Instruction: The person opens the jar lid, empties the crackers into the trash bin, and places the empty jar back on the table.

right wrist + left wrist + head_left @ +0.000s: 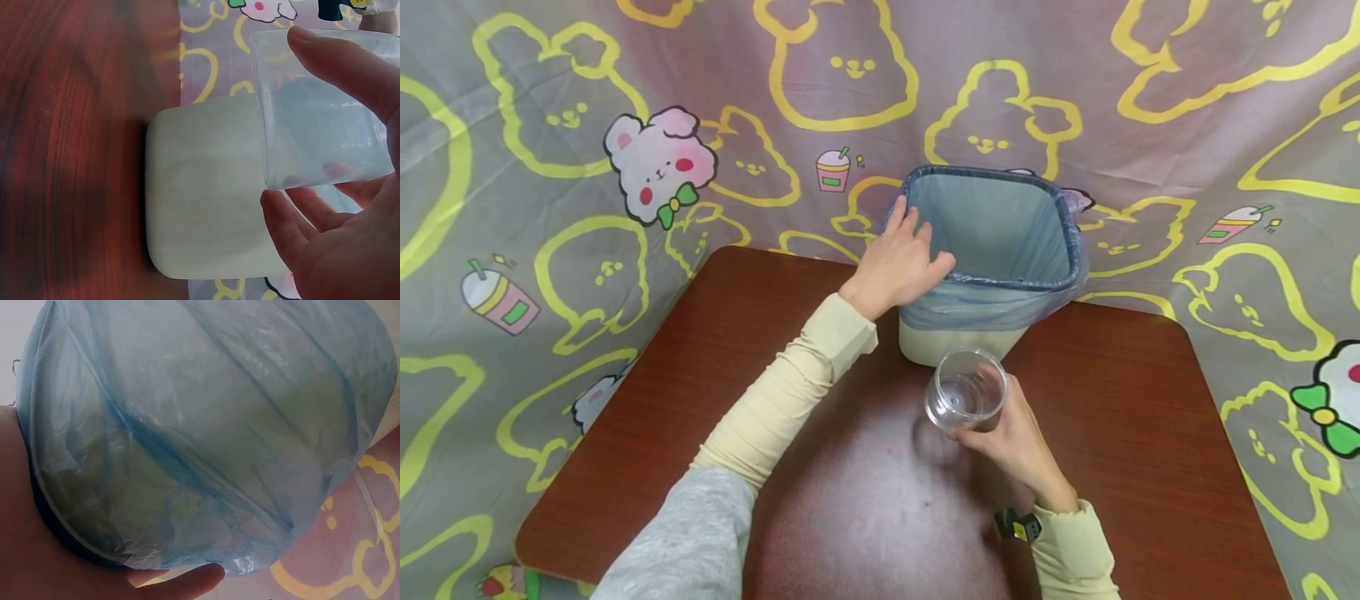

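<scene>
A pale trash can (955,343) lined with a translucent blue bag (1000,304) stands toward the back of the table. My left hand (901,260) rests at its left rim, fingers fairly straight and spread, the thumb reaching over the front edge. In the left wrist view, a fingertip (203,581) shows beside the crinkled bag (206,456). My right hand (1018,442) grips a clear cup (966,390) in front of the can, its mouth tilted up. In the right wrist view, the thumb lies on one side of the cup (325,119) and the fingers on the other.
The dark red-brown table (820,508) has rounded corners. A patterned curtain (700,75) with yellow cartoon outlines hangs close behind and beside it. A small black device (1018,525) sits at my right wrist.
</scene>
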{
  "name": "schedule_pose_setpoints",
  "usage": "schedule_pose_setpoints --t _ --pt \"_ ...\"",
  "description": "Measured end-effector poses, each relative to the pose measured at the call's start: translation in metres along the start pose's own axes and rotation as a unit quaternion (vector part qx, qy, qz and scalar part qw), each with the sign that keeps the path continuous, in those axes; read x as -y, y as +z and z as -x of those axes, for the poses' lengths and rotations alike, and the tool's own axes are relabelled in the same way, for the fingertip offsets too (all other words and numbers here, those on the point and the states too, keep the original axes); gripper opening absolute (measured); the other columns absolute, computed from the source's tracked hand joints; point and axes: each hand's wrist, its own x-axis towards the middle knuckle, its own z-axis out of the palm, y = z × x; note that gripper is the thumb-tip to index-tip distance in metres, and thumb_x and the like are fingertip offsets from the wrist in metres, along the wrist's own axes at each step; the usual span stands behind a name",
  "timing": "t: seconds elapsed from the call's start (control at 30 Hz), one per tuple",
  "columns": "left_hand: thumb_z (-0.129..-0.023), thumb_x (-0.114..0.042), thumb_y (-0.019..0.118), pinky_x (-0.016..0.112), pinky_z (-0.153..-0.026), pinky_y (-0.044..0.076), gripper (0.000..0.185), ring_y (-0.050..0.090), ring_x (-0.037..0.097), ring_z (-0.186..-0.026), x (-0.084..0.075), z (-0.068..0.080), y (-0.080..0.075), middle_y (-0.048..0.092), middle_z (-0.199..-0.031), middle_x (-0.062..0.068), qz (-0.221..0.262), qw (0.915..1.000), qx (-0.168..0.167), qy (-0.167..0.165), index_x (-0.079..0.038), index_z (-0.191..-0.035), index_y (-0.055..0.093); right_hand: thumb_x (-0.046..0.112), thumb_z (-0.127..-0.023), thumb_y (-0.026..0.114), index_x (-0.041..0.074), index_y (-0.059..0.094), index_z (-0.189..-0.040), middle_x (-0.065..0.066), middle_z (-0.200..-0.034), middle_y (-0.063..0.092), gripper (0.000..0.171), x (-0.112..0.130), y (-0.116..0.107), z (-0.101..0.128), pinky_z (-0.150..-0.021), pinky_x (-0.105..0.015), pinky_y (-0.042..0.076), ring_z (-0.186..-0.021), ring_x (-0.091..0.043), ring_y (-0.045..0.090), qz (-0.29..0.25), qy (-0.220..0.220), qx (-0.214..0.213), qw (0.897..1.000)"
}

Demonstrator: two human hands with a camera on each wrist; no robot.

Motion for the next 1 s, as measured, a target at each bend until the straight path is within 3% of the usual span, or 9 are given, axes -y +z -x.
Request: schedule_pose_setpoints --t 1.0 --pt "-0.095 -0.05 0.026 0.05 -0.111 0.035 0.071 -0.012 0.026 -0.151 0.0 0.0 0.0 0.017 -0.161 0.015 -0.003 1.0 0.007 -0.007 -0.005 -0.148 0.037 0.014 -0.056 0.093 0.005 0.044 -0.136 -0.018 -0.128 0.051 0.095 -0.014 0.006 0.006 -0.096 -0.051 0.041 -0.117 -0.033 0.052 -0.003 0.012 0.008 1.0"
